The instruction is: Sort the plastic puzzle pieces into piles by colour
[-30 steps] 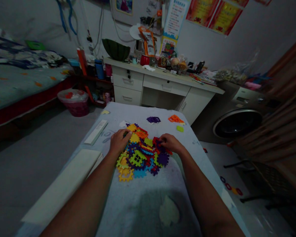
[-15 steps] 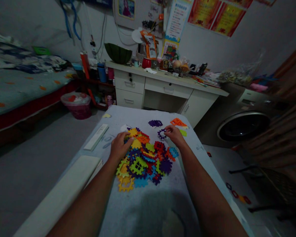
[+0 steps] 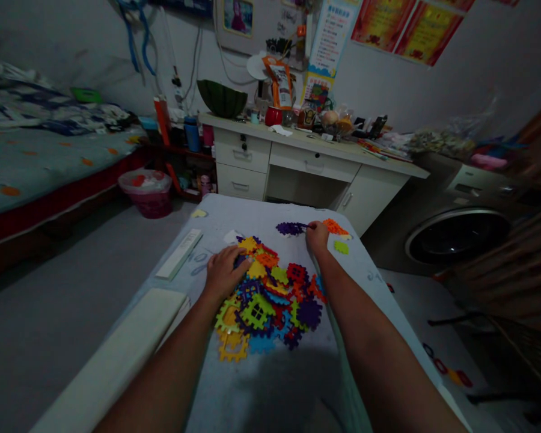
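Right hand [image 3: 318, 237] reaching forward, fingers pinching narrowly on the purple tiles [image 3: 288, 228] lying at its fingertips, beside the orange tiles [image 3: 335, 227], left hand [image 3: 225, 272] resting, fingers loosely spread, on the mixed pile [image 3: 270, 304].

A lived-in room of a home, bedroom and laundry in one.
A bed [image 3: 36, 156] stood at the left. A cluttered desk [image 3: 306, 150] sat under posters [image 3: 406, 27], with a washer [image 3: 460, 231] beside it and a bin [image 3: 146, 192] on the floor. Perhaps half a watermelon [image 3: 222, 99] sat on the desk, and toy tiles [image 3: 265, 294] lay on a table [image 3: 261, 391].
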The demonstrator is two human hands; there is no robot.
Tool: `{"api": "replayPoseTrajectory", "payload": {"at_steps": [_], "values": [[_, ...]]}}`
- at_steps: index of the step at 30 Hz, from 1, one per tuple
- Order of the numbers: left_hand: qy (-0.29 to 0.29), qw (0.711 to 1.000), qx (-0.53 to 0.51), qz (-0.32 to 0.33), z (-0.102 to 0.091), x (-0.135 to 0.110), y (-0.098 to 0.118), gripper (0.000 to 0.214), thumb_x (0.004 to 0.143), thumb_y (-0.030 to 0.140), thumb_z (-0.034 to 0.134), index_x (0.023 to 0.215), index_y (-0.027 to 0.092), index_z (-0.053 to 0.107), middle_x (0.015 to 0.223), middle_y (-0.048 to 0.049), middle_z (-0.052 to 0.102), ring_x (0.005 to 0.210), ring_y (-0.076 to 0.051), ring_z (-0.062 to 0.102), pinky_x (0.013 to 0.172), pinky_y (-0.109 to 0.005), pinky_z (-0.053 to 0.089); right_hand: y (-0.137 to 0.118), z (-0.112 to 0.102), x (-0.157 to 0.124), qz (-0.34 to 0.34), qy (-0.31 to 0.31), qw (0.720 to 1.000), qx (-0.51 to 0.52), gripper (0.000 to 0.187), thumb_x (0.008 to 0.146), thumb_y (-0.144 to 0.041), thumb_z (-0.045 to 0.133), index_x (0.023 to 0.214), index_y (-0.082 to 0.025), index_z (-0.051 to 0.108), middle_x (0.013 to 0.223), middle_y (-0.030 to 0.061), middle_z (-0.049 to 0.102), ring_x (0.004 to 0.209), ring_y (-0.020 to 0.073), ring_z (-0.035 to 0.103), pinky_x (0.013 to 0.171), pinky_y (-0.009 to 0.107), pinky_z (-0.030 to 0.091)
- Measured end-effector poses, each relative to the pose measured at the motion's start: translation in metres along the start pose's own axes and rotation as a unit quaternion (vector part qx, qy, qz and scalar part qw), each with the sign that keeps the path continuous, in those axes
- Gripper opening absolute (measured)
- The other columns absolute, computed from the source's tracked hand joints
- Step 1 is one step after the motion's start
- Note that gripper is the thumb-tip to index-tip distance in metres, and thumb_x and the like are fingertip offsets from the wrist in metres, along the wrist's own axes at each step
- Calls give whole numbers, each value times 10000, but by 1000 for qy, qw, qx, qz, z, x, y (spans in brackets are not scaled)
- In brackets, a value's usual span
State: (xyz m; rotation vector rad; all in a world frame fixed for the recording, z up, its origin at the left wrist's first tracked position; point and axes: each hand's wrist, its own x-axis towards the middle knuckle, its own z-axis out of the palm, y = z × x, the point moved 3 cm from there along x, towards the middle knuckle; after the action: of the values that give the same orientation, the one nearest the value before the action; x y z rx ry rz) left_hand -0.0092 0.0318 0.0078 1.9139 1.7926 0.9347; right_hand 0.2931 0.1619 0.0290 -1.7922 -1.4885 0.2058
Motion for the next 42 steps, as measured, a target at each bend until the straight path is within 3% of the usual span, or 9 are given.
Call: {"api": "replayPoseTrajectory", "payload": {"at_steps": [7, 13, 18, 23, 27, 31, 36, 42], "values": [[-11, 1000, 0, 5, -2, -1, 3, 355, 891, 512, 500, 1133, 298, 646, 1316, -55, 625, 1268, -286, 512, 1114, -545, 228, 0, 1, -17, -43, -53, 997, -31, 329, 725, -89, 502, 954, -147, 731, 1012, 106, 711, 1004, 203, 624, 1002, 356, 443], [-31, 999, -8, 12, -3, -1, 5, 379, 879, 523, 502, 1155, 297, 632, 1324, -63, 618, 1285, -291, 496, 1110, -561, 215, 7, -31, -33, -2, -116, 993, 39, 267, 750, -144, 554, 965, -160, 712, 986, 69, 722, 889, 177, 656, 892, 338, 508], [-60, 998, -26, 21, -1, -3, 13, 392, 873, 515, 510, 1176, 295, 624, 1344, -71, 603, 1294, -293, 484, 1128, -593, 151, 8, -56, -63, 12, -171, 981, 94, 213, 749, -173, 593, 927, -161, 708, 910, 48, 728, 850, 174, 661, 829, 323, 520], [-79, 995, -50, 35, -1, -5, 19, 403, 857, 526, 516, 1167, 296, 632, 1326, -60, 606, 1287, -299, 490, 1138, -592, 159, -7, -67, -98, -41, -271, 961, 48, 209, 790, -200, 608, 967, -179, 717, 954, 43, 731, 872, 178, 657, 840, 310, 507], [-94, 990, -90, 61, -2, -4, 21, 451, 830, 553, 524, 1162, 270, 638, 1284, -67, 615, 1262, -289, 512, 1138, -539, 243, -24, -68, -114, -88, -335, 938, -7, 254, 769, -177, 647, 1014, -176, 712, 1062, 63, 715, 971, 202, 643, 904, 326, 480], [-94, 978, -160, 91, -4, -2, 23, 449, 809, 555, 541, 1093, 230, 665, 1193, -75, 641, 1175, -260, 571, 1078, -441, 392, -35, -68, -120, -114, -339, 933, -40, 321, 722, -151, 692, 1042, -177, 702, 1090, 67, 691, 1023, 212, 614, 928, 332, 456], [-90, 969, -217, 81, -5, -1, 23, 376, 831, 523, 536, 1010, 225, 679, 1134, -66, 664, 1127, -238, 604, 1063, -395, 429, -36, -72, -123, -114, -325, 937, -50, 250, 682, -150, 707, 930, -176, 711, 929, 30, 674, 870, 175, 593, 790, 279, 449], [-56, 975, -199, 78, -1, 2, 15, 366, 837, 488, 518, 1025, 214, 674, 1163, -74, 626, 1172, -249, 567, 1091, -421, 399, -25, -74, -126, -34, -345, 933, 95, 140, 766, -215, 593, 871, -173, 676, 694, -27, 623, 622, 119, 541, 598, 231, 401]]}}
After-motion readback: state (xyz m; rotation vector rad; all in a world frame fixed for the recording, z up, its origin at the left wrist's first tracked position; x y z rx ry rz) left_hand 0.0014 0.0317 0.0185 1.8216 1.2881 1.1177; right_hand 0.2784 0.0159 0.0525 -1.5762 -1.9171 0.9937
